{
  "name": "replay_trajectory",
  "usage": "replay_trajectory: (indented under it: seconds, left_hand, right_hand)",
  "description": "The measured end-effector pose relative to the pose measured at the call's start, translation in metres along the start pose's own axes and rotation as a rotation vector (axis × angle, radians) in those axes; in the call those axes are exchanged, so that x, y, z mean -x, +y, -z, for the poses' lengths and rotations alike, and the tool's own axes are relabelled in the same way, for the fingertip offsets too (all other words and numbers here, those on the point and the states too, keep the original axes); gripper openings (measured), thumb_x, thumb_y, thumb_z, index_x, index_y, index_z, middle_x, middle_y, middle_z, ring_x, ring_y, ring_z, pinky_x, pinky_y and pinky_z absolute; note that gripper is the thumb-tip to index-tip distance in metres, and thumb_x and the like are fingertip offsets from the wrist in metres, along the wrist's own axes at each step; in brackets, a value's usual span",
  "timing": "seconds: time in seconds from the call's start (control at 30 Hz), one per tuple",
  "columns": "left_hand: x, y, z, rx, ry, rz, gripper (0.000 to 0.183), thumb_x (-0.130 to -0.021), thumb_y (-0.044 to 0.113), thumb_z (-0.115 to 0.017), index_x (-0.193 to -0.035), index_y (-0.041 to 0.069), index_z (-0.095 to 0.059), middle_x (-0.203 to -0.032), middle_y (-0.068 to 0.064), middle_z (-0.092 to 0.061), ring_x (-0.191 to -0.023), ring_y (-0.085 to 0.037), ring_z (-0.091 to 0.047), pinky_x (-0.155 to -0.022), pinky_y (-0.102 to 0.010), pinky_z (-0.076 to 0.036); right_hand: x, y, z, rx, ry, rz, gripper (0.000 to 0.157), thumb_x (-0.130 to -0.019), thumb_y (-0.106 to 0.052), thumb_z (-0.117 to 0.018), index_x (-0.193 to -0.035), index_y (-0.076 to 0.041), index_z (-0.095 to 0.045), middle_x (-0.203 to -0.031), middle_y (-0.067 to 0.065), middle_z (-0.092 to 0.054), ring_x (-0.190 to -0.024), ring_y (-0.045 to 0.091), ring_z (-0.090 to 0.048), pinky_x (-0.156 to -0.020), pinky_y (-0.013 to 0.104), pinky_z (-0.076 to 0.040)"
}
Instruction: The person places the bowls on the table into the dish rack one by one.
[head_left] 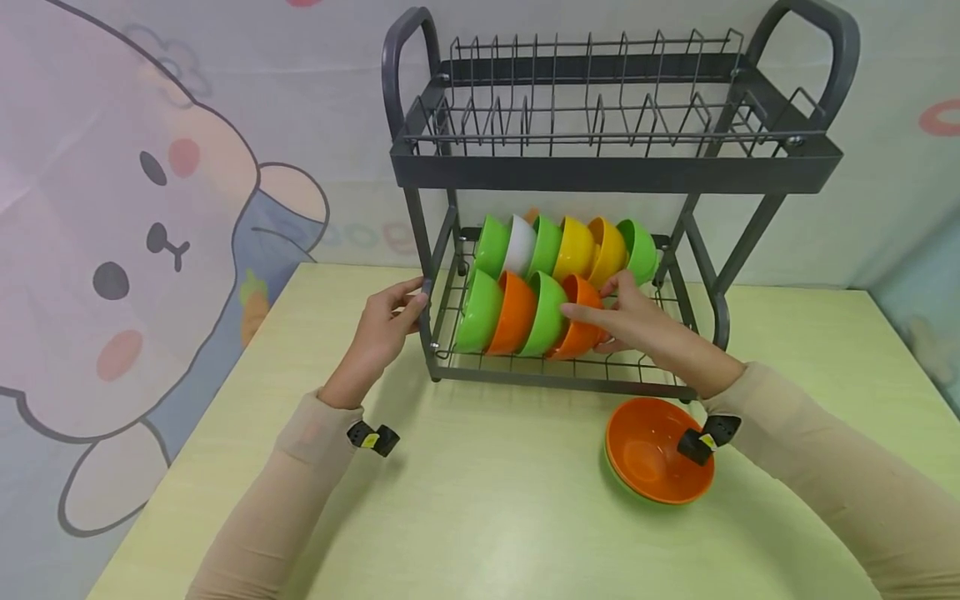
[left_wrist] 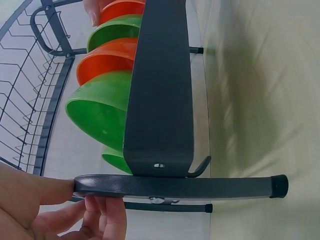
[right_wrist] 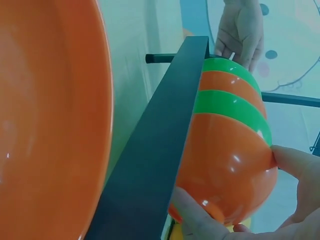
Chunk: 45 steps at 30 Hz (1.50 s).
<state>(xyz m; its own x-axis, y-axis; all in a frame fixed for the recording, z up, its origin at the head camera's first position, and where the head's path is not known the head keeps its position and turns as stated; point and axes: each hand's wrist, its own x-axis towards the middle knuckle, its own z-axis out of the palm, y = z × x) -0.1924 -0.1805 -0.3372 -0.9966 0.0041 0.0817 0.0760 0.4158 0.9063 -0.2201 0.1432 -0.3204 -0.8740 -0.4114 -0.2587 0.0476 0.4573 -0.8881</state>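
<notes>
A dark two-tier dish rack (head_left: 615,175) stands on the table, with two rows of bowls tilted on edge on its lower tier. My left hand (head_left: 378,333) grips the rack's left front post (left_wrist: 225,188), thumb on one side and fingers on the other. At the right end of the front row, my right hand (head_left: 641,325) holds an orange bowl (right_wrist: 225,155) between thumb and fingers. Beside that bowl are a green bowl (head_left: 545,317), another orange bowl (head_left: 513,317) and a green bowl (head_left: 478,315) at the left end.
Behind the front row lean green bowls, a white bowl (head_left: 521,247) and yellow bowls (head_left: 573,250). An orange bowl (head_left: 652,450), nested in a green one, sits on the table (head_left: 480,500) under my right wrist. The upper wire tier (head_left: 555,108) overhangs the lower one.
</notes>
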Motion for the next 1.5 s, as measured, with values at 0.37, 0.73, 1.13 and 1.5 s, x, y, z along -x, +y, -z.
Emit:
replay_trajectory:
  seconds: [0.37, 0.73, 1.13, 1.5]
  left_hand:
    - [0.000, -0.003, -0.001, 0.054, 0.031, 0.003, 0.040, -0.096, 0.018, -0.050, -0.133, 0.005, -0.047, -0.103, -0.021, -0.058, -0.091, -0.028, -0.061, -0.079, -0.030, -0.054]
    - [0.004, 0.000, 0.000, 0.052, 0.043, 0.062, 0.041, -0.094, 0.023, -0.054, -0.132, 0.011, -0.050, -0.110, -0.016, -0.054, -0.099, -0.028, -0.058, -0.083, -0.035, -0.052]
    - [0.023, 0.018, -0.004, 0.073, 0.067, 0.038, 0.040, -0.093, 0.024, -0.056, -0.128, 0.010, -0.048, -0.101, -0.012, -0.049, -0.089, -0.034, -0.054, -0.081, -0.039, -0.052]
    - [0.041, 0.037, -0.014, 0.070, -0.036, -0.059, 0.033, -0.092, 0.023, -0.057, -0.121, 0.009, -0.051, -0.098, -0.011, -0.047, -0.086, -0.034, -0.051, -0.078, -0.042, -0.052]
  right_hand:
    - [0.008, -0.004, 0.005, -0.008, -0.018, 0.009, 0.070, -0.084, -0.047, -0.062, -0.121, -0.002, -0.022, -0.123, 0.019, -0.030, -0.092, 0.037, -0.059, -0.084, 0.043, -0.051]
    - [0.015, -0.001, 0.015, 0.047, -0.020, 0.017, 0.063, -0.086, -0.046, -0.060, -0.118, 0.000, -0.033, -0.109, 0.022, -0.044, -0.089, 0.035, -0.061, -0.082, 0.040, -0.052]
    - [0.028, 0.002, 0.022, -0.019, -0.016, 0.037, 0.058, -0.088, -0.039, -0.059, -0.120, 0.003, -0.034, -0.110, 0.021, -0.044, -0.093, 0.033, -0.057, -0.082, 0.039, -0.053]
    - [0.053, 0.006, 0.025, 0.000, -0.017, 0.116, 0.046, -0.090, -0.038, -0.057, -0.111, 0.000, -0.040, -0.103, 0.021, -0.051, -0.090, 0.032, -0.060, -0.080, 0.040, -0.053]
